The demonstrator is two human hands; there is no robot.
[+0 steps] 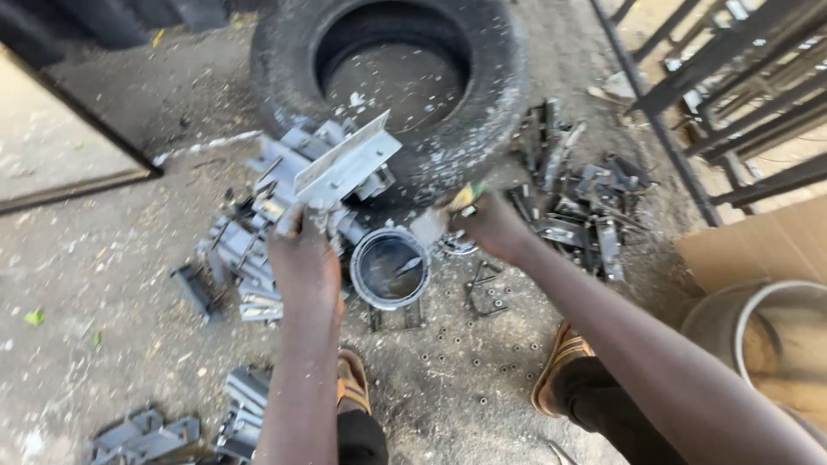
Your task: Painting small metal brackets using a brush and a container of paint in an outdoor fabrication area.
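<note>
A: Left hand (pixel 303 263) is closed on the lower end of a grey-painted angle-section metal bracket (pixel 345 165) and holds it up over the heap of similar grey metal brackets (pixel 245 245) on the dirt floor, in front of the worn black rubber tyre (pixel 405 77).

B: How will it handle?

A: I judge it rigid and fairly heavy for its size. Steel angle, no flex. Edges are likely sharp and the paint looks dusty, so it could slip. Gripping one end leaves the long end levering on the wrist; taking it nearer the middle, across the flat flange, would sit better.

B: Right hand?

A: Right hand (pixel 491 226) is curled shut around a small tool with a yellow-green handle (pixel 465 198). The view is blurred, so I can't tell what kind of tool. It sits just beside the round grey metal tin (pixel 389 269), not touching as far as I can see.

B: Anything else nearby?

A: A second pile of dark metal brackets (pixel 581 207) to the right of the tyre, and small nuts (pixel 474 362) scattered on the ground between the sandalled feet.
</note>
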